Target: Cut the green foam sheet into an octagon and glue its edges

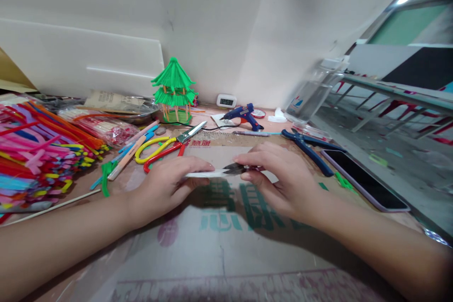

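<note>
My left hand is closed, thumb and fingers pinching a thin white strip held out level above the board. My right hand is closed round a small pair of snips with dark pointed blades; its handles are mostly hidden by my fingers. The blade tips meet the right end of the white strip; whether they cut into it I cannot tell. Beyond my left hand lie scissors with one yellow and one red handle, blades a little apart.
A green pagoda model stands at the back, near a blue glue gun and a small digital clock. Colourful pipe cleaners heap up at left. Blue-handled pliers and a phone lie at right. A printed sheet covers the front.
</note>
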{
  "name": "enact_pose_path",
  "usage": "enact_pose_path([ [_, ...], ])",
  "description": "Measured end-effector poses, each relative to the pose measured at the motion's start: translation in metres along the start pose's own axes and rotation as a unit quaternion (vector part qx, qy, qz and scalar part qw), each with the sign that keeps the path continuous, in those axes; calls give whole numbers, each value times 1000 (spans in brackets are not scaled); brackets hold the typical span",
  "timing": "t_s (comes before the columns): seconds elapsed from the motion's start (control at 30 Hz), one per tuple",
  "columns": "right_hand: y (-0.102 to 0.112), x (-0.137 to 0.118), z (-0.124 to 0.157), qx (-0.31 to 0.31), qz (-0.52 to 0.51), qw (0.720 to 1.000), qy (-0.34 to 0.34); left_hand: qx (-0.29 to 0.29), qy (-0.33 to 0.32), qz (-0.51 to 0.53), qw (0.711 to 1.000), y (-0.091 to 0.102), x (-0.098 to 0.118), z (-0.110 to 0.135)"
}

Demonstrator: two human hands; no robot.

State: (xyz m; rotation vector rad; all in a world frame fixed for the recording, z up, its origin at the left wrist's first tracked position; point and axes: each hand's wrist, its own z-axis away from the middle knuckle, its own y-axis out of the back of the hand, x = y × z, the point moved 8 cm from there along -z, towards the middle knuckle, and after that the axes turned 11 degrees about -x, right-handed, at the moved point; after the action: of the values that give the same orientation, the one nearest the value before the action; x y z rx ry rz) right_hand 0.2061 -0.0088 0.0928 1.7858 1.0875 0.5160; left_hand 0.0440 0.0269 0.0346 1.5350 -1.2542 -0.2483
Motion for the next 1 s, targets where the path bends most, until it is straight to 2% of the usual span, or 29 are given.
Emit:
enact_pose_path([
  [0.47, -6, -2, -1, -34, 6, 999, 2, -17, 22, 9, 1000, 0, 1, -1],
  [0.87, -7, -3, 0, -20, 3, 1000, 12, -17, 6, 1, 1000, -1, 3, 0],
  [1.0, -4, 0, 1, -7, -1, 1000, -9, -25, 15, 12, 1000, -2, 2, -1],
])
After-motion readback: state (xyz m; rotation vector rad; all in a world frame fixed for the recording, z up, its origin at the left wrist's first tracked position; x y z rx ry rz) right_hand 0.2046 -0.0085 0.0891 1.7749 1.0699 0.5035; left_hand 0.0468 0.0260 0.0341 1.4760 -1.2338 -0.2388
